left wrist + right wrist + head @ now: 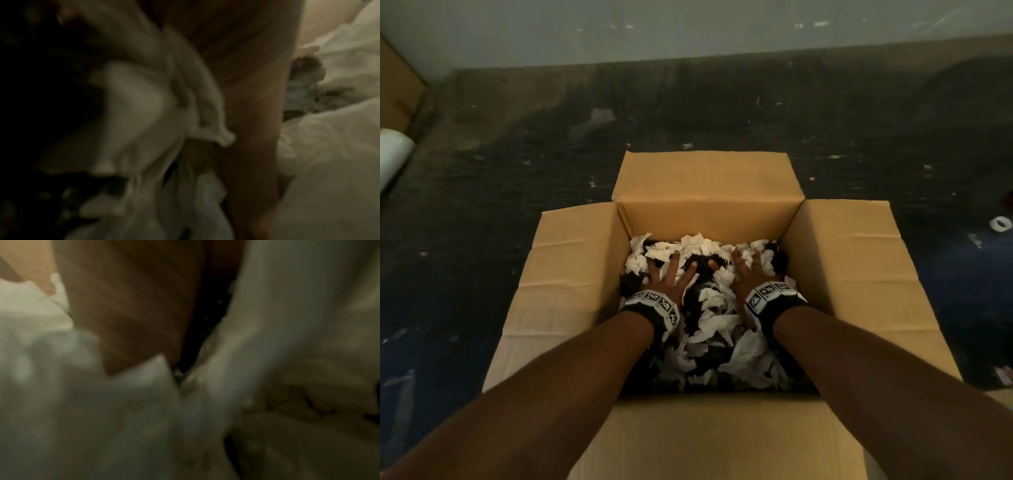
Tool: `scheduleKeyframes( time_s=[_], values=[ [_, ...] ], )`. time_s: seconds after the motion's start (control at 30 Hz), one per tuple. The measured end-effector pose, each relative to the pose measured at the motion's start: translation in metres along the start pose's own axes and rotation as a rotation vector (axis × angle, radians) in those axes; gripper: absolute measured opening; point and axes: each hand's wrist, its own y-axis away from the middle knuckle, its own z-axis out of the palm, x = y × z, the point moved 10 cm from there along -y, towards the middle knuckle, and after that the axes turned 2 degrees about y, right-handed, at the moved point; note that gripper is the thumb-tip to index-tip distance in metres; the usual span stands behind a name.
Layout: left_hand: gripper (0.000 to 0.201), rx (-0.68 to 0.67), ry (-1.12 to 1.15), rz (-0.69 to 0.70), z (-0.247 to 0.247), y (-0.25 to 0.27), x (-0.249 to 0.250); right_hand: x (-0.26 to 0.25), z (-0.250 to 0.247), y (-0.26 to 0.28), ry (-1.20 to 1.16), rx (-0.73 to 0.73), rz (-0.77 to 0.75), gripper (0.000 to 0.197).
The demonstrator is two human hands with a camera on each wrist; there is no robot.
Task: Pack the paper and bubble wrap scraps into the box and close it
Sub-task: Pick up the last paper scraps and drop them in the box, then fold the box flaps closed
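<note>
Littered dark floor [688, 113] around box [571, 260].

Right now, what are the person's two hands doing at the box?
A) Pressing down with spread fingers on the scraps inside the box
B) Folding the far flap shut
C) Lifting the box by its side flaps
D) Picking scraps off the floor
A: in the head view the left hand and right hand lie spread on the scraps inside the box, whose flaps all stand open.
</note>
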Motion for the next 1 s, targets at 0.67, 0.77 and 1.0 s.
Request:
scheduleKeyframes(
  time_s=[0.67,0.77,1.0],
  values=[
    [0.078,0.442,0.114,0.193,-0.135,0.127,-0.003,0.007,-0.094,0.107,-0.010,0.333,-0.071,0.115],
    [0.070,0.580,0.191,0.197,-0.148,0.163,-0.021,0.013,-0.108,0.130,-0.028,0.464,-0.012,0.092],
    [0.077,0.653,0.306,0.134,-0.106,0.198,-0.081,0.027,-0.089,0.181,-0.132,0.673,0.028,0.089]
  ],
)
